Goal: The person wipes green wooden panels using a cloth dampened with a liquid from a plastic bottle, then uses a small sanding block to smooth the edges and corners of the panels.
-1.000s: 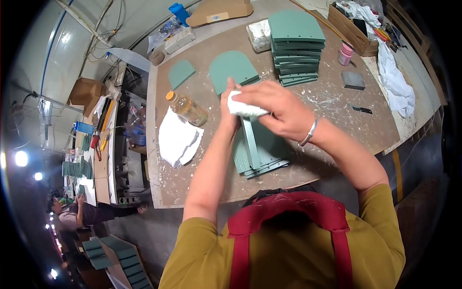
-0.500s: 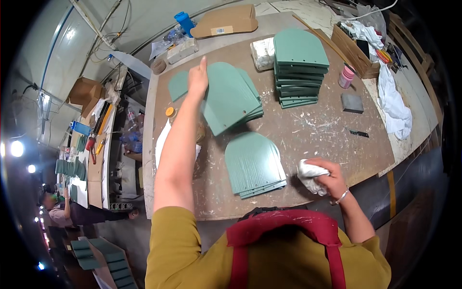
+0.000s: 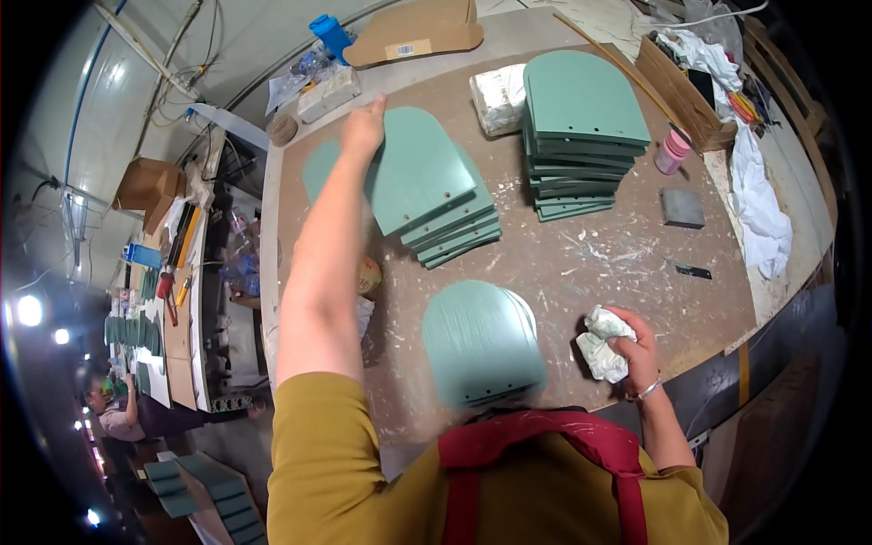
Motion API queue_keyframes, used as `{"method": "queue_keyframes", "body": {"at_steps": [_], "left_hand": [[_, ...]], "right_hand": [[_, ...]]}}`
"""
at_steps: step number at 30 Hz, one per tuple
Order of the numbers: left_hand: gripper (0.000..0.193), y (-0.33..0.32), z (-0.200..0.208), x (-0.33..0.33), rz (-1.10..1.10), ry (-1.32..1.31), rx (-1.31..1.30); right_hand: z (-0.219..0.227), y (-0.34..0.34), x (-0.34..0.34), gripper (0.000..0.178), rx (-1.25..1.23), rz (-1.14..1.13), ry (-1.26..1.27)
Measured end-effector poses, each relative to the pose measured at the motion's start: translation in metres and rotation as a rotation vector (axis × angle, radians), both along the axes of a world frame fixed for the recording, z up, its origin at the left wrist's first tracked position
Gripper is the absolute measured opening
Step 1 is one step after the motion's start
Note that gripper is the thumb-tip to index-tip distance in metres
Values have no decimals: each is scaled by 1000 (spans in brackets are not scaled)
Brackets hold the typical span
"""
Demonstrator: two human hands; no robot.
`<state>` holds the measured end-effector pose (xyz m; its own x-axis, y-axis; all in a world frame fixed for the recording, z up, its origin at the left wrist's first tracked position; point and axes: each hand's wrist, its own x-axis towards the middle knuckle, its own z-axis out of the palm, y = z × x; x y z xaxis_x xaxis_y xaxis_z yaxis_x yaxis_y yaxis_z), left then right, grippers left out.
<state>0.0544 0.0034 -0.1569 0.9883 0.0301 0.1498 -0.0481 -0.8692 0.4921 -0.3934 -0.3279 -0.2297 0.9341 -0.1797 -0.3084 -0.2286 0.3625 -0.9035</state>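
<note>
At the far left of the table, my left hand (image 3: 365,132) grips the left edge of a green panel (image 3: 422,173) with a rounded end. That panel lies at a slant over a fanned stack of similar panels (image 3: 468,238); whether it is lifted off them I cannot tell. My right hand (image 3: 640,350), near the table's front edge, is closed round a crumpled white cloth (image 3: 603,345). Between the hands and closer to me, a low pile of green panels (image 3: 481,341) lies flat, its small holes toward me. My left forearm partly hides a round container (image 3: 369,274).
A tall stack of green panels (image 3: 586,100) stands at the back right beside a wrapped block (image 3: 500,102). Farther right are a pink bottle (image 3: 672,152), a grey block (image 3: 681,208) and a black blade (image 3: 693,272). A cardboard box (image 3: 413,34) lies at the back.
My left hand and its panel have shifted slightly up and left, showing more panel edges beneath. My right hand has turned a little, still holding the cloth. The whole view has shifted slightly.
</note>
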Motion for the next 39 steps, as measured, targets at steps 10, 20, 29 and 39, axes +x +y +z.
{"method": "queue_keyframes", "body": {"at_steps": [10, 20, 29, 39], "left_hand": [[55, -16, -32, -33, -70, -83, 145], [45, -61, -29, -297, -890, -191, -3], [63, -69, -57, -434, -830, -31, 185], [69, -73, -92, -426, -756, 160, -186]], "right_hand": [[0, 11, 7, 59, 105, 99, 39], [-15, -12, 8, 52, 739, -6, 46], [54, 14, 64, 35, 42, -12, -145], [55, 191, 81, 30, -1246, 1412, -1214]]}}
